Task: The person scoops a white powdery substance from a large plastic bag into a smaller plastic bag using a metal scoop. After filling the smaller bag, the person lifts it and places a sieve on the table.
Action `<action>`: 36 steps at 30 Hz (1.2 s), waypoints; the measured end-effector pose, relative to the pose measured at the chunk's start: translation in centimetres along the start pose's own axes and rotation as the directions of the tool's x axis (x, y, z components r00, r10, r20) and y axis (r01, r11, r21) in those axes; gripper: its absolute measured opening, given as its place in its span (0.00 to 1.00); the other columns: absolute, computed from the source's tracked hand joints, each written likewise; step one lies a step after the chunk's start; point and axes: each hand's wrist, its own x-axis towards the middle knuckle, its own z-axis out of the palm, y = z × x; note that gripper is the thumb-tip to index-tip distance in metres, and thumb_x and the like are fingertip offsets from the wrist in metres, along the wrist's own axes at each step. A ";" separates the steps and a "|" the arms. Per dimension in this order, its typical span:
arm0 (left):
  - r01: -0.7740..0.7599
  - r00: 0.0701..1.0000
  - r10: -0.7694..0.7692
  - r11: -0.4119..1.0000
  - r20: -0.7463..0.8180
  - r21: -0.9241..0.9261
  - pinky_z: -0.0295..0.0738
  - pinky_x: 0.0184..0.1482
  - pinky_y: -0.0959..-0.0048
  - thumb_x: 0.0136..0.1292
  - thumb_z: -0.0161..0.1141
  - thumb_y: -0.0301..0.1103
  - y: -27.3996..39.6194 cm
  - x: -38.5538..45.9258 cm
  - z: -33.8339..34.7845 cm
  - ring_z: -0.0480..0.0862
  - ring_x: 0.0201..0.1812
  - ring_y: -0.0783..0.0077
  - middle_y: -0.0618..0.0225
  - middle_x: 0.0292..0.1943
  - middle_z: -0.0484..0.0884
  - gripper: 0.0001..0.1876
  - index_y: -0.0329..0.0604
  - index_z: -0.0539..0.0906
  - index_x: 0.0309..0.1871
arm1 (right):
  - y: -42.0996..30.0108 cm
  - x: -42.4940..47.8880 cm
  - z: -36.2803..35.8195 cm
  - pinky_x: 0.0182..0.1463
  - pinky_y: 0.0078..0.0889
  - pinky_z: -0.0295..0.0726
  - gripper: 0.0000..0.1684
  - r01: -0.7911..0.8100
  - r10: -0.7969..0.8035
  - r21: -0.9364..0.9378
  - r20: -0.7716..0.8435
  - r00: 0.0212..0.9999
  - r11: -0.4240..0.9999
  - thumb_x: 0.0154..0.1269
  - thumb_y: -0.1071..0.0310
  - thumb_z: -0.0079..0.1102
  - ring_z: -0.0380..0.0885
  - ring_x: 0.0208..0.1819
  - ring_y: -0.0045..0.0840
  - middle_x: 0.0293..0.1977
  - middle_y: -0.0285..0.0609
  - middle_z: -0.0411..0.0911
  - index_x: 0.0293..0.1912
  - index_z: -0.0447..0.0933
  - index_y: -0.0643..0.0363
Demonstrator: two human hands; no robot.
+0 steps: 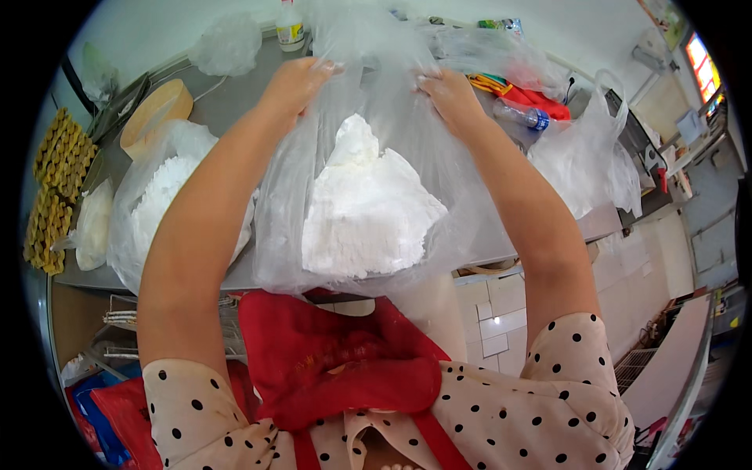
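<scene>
A large clear plastic bag (282, 194) lies on the metal table (235, 94) in front of me, with a heap of white powder (370, 217) inside it. My left hand (299, 85) grips the bag's upper edge on the left, and my right hand (449, 97) grips it on the right. Between my hands the film is stretched upward and away from me. Powder whitens the fingers of both hands. Beside my left forearm stands another plastic bag of white powder (161, 188), partly hidden by that arm.
At the left are a round wooden hoop (155, 114), a small bag of pale powder (94, 226) and stacked yellowish trays (56, 188). A bottle with a label (289, 29) stands at the back. Rightward lie a plastic bottle (523, 114), red cloth (537, 101) and a white plastic bag (581, 158).
</scene>
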 end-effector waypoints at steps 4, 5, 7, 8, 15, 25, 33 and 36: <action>-0.021 0.997 0.004 0.974 0.072 0.227 0.54 0.18 0.75 0.64 0.51 0.41 1.2 0.6 1.2 0.61 0.17 0.80 0.75 0.17 0.64 0.14 0.43 0.81 0.43 | -1.5 -0.2 2.8 0.34 0.20 0.71 0.20 0.066 -0.064 -0.196 0.017 0.998 0.978 0.58 0.70 0.53 0.72 0.31 0.19 0.31 0.39 0.76 0.52 0.74 0.61; -0.041 0.994 0.013 0.963 0.106 0.267 0.54 0.18 0.74 0.64 0.51 0.41 1.3 0.8 1.5 0.62 0.17 0.79 0.74 0.17 0.65 0.14 0.43 0.81 0.43 | -1.8 -0.6 3.1 0.35 0.22 0.72 0.22 0.138 -0.133 -0.296 0.037 0.990 0.945 0.57 0.70 0.54 0.72 0.32 0.23 0.31 0.40 0.76 0.54 0.69 0.59; -0.188 0.974 0.133 0.929 0.186 0.320 0.59 0.21 0.74 0.63 0.52 0.38 0.9 1.2 1.7 0.65 0.21 0.78 0.72 0.20 0.68 0.13 0.40 0.80 0.44 | -3.4 -1.4 3.9 0.41 0.27 0.73 0.37 0.298 -0.268 -0.504 0.133 0.954 0.811 0.55 0.71 0.57 0.75 0.36 0.32 0.34 0.46 0.77 0.63 0.53 0.56; -0.260 0.956 0.188 0.902 0.227 0.344 0.61 0.22 0.73 0.62 0.52 0.36 0.7 1.2 1.8 0.66 0.22 0.78 0.71 0.22 0.70 0.13 0.39 0.80 0.45 | -4.1 -1.8 4.3 0.45 0.32 0.75 0.50 0.387 -0.325 -0.598 0.215 0.921 0.701 0.53 0.72 0.59 0.77 0.39 0.38 0.36 0.50 0.78 0.70 0.41 0.55; -0.301 0.944 0.212 0.867 0.253 0.397 0.70 0.48 0.68 0.60 0.54 0.32 1.8 0.3 3.3 0.76 0.43 0.64 0.59 0.41 0.78 0.15 0.36 0.78 0.48 | -2.9 1.6 3.7 0.45 0.36 0.74 0.28 0.543 -0.326 -0.623 0.436 0.839 0.563 0.53 0.66 0.61 0.77 0.39 0.38 0.38 0.46 0.79 0.56 0.69 0.52; -0.418 0.905 0.418 0.838 0.079 0.350 0.72 0.30 0.75 0.54 0.61 0.32 2.0 -16.2 5.5 0.77 0.30 0.75 0.64 0.37 0.79 0.16 0.42 0.79 0.48 | 2.4 6.5 2.0 0.48 0.44 0.73 0.18 0.489 -0.412 -0.816 0.350 0.841 0.307 0.48 0.60 0.58 0.76 0.41 0.49 0.34 0.62 0.77 0.33 0.78 0.66; -0.335 0.942 0.270 0.780 0.199 0.529 0.75 0.29 0.68 0.50 0.65 0.31 -6.7 -26.7 10.1 0.80 0.31 0.62 0.64 0.37 0.76 0.17 0.42 0.78 0.44 | 5.2 9.1 -1.1 0.44 0.42 0.75 0.11 0.684 -0.459 -0.669 0.725 0.513 -0.292 0.51 0.64 0.56 0.78 0.38 0.44 0.32 0.56 0.79 0.30 0.80 0.61; -0.340 0.924 0.375 0.714 0.076 0.612 0.73 0.23 0.70 0.49 0.61 0.29 -8.9 -27.3 9.9 0.78 0.25 0.66 0.67 0.30 0.73 0.12 0.42 0.78 0.39 | 1.2 5.3 3.4 0.40 0.37 0.77 0.07 0.296 -0.243 -0.757 0.185 0.952 0.583 0.53 0.66 0.55 0.79 0.36 0.38 0.32 0.48 0.79 0.29 0.81 0.56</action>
